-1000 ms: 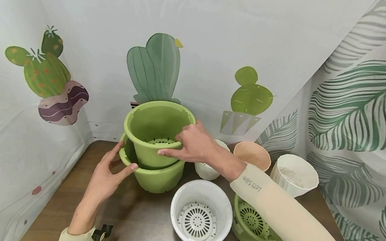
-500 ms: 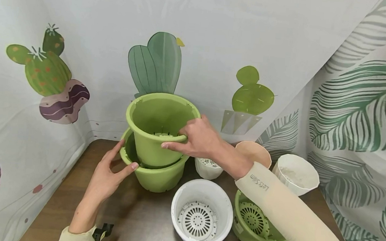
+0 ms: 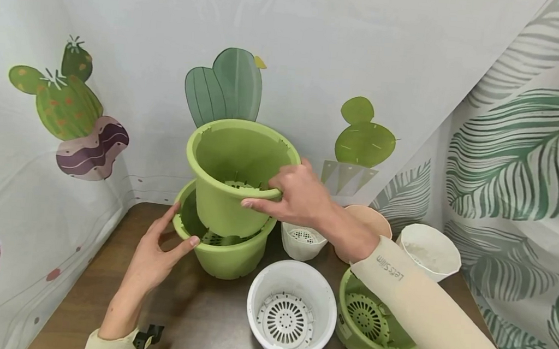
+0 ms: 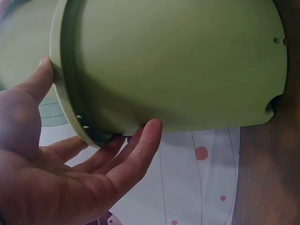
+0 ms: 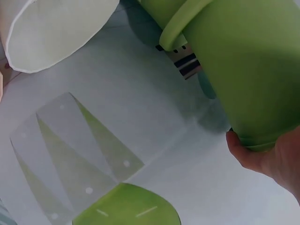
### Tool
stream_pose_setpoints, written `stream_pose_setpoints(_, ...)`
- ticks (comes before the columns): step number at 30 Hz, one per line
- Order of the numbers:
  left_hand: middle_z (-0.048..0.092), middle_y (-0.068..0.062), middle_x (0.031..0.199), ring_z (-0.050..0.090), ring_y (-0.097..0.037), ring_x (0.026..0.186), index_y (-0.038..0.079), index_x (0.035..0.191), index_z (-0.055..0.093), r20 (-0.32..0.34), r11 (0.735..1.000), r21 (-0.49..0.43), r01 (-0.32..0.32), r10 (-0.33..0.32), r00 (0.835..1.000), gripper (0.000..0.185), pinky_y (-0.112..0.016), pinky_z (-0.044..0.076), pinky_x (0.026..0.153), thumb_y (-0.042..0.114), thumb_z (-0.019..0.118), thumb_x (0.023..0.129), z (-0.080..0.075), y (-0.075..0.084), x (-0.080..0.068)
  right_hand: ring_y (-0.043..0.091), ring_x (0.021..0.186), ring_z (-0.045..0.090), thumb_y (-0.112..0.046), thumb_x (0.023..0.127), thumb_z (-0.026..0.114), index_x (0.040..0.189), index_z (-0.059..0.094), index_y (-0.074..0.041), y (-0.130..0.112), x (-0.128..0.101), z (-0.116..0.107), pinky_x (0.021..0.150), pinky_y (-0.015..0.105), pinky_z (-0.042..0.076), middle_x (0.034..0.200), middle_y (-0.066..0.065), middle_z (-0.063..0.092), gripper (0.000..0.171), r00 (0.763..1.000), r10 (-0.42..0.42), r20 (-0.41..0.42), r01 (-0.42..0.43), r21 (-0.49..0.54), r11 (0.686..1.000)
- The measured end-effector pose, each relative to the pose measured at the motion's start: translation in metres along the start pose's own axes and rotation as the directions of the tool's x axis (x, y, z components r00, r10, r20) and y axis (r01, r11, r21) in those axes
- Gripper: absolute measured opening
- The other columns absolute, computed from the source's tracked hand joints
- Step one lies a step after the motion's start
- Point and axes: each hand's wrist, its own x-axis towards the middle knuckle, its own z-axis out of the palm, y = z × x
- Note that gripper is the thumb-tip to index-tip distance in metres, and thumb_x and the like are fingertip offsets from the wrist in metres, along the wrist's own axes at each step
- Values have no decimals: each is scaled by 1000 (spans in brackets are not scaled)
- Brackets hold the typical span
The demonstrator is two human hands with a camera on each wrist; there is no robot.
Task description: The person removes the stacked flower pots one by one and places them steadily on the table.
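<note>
In the head view, my right hand (image 3: pixel 302 195) grips the front right rim of a green plastic flowerpot (image 3: pixel 223 205), thumb outside and fingers over the edge. This pot is tilted, its base still within the mouth of a second green flowerpot (image 3: pixel 233 261) standing on the table. At the lower pot's left side, my left hand (image 3: pixel 155 252) holds the rim between spread thumb and fingers. The left wrist view shows the thumb on that rim and fingertips along the outer wall (image 4: pixel 187 65). In the right wrist view, the upper pot (image 5: pixel 253 61) leads down into the lower one.
A white pot (image 3: pixel 259 304) with a slotted base stands in front, beside another green pot (image 3: pixel 353 333) partly under my right sleeve. Behind are a small white pot (image 3: pixel 301 247), a peach pot (image 3: pixel 367 217) and a white faceted pot (image 3: pixel 437 239). A printed cloth backs the table (image 3: pixel 189 321).
My right hand has raised the upper green flowerpot up and slightly right, so more of the lower pot's inside shows. My left hand has stayed on the lower pot.
</note>
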Motion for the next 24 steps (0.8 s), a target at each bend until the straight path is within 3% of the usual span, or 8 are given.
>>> stream_pose_setpoints(4, 43, -18, 161, 56, -44, 133, 35, 169, 28, -6, 1000, -2, -4, 4, 1000, 91, -65, 48, 104, 42, 80, 96, 0, -1, 0, 11, 59, 41, -88, 93, 44, 55, 39, -23, 0, -3, -7, 73, 45, 37, 55, -10, 39, 76, 998, -23, -65, 23, 4, 1000)
stream_pose_setpoints(7, 42, -18, 162, 56, -44, 133, 35, 169, 27, -2, 1000, -4, -2, 2, 1000, 91, -65, 47, 104, 43, 80, 96, 0, 0, 0, 11, 59, 39, -93, 92, 27, 55, 37, -22, -1, -6, -14, 76, 48, 39, 55, -9, 37, 80, 994, -27, -107, 27, 6, 1000)
stream_pose_setpoints(12, 42, -18, 162, 55, -44, 134, 36, 169, 28, 0, 1000, -9, 5, -5, 1000, 91, -64, 46, 105, 43, 80, 96, 0, 0, -1, 10, 60, 38, -90, 93, 31, 55, 40, -21, -3, -14, -25, 82, 53, 41, 57, -9, 39, 79, 984, -41, -174, 44, 14, 999)
stream_pose_setpoints(15, 43, -18, 161, 55, -45, 134, 35, 169, 28, -5, 1000, -9, 7, -7, 1000, 91, -65, 46, 105, 43, 81, 95, 0, -2, -1, 11, 61, 41, -87, 95, 37, 56, 46, -19, -4, -22, -31, 97, 64, 44, 57, -8, 44, 79, 975, -67, -212, 74, 22, 997)
stream_pose_setpoints(18, 42, -18, 162, 55, -45, 134, 35, 169, 29, -5, 1000, -14, 7, -7, 1000, 91, -65, 46, 105, 43, 81, 95, 0, -1, -1, 10, 61, 41, -84, 96, 43, 56, 51, -17, -6, -31, -38, 100, 74, 41, 59, -7, 47, 78, 965, -90, -245, 100, 28, 995)
stream_pose_setpoints(24, 41, -18, 163, 56, -44, 134, 34, 169, 28, 9, 999, -34, 6, -5, 1000, 90, -60, 49, 104, 40, 81, 96, 0, 3, 0, 9, 61, 43, -78, 97, 51, 56, 51, -20, -8, -52, -53, 86, 53, 43, 59, -9, 49, 71, 954, -106, -280, 118, 25, 993)
